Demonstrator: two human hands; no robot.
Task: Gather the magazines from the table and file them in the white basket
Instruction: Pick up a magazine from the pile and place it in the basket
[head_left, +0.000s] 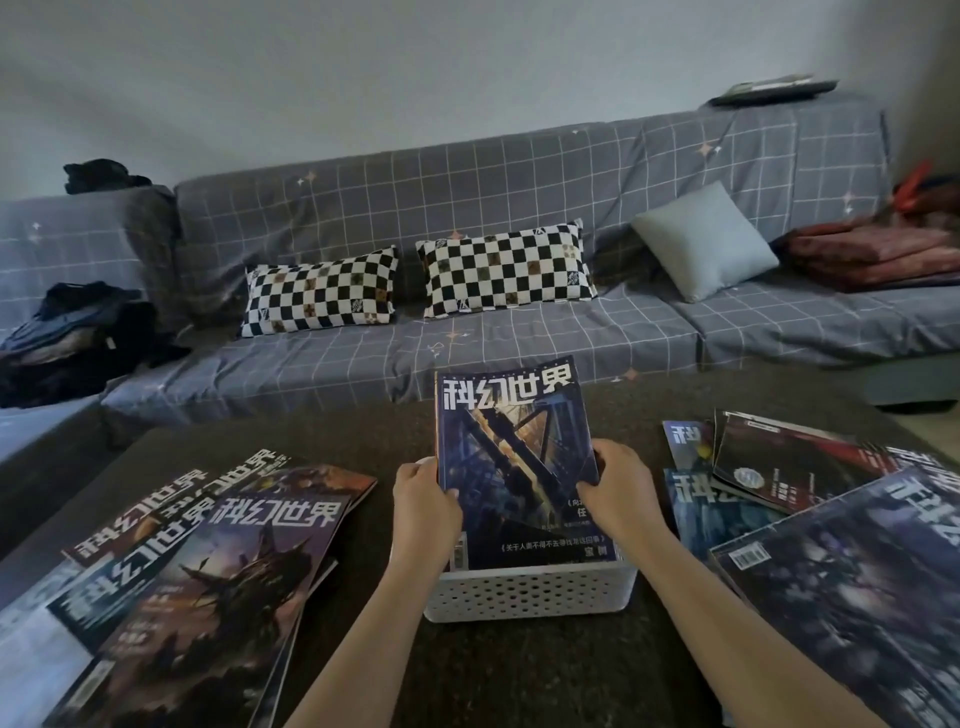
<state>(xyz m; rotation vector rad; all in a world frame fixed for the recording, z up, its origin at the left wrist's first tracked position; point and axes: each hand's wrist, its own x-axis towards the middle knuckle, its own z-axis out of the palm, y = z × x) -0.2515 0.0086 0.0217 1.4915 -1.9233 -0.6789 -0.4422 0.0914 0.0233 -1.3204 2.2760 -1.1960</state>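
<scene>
- The left hand (423, 501) has its fingers curled round the left edge of a blue magazine (514, 457), thumb on the cover.
- The right hand (621, 491) grips the same magazine's right edge, fingers wrapped behind and thumb in front.
- The magazine stands upright between the two hands, cover toward the camera, and its lower end sits inside the white basket (530, 590).
- The white basket rests on the dark table (493, 675), directly below the hands and between the forearms; its near wall is perforated with small holes.
- Left of the left hand, a fanned heap of magazines (208, 566) lies flat on the table, overlapping one another, covers up.
- Right of the right hand, a second heap of magazines (810, 514) lies overlapped on the table, some with covers up and one showing a barcode.
- Beyond the hands stands a grey checked sofa (493, 197) carrying two black-and-white chequered cushions (415, 280) and a plain grey cushion (706, 241).
- Dark clothing (72, 332) is piled on the sofa far to the left of the hands, and a folded red blanket (872, 254) lies far to the right.
</scene>
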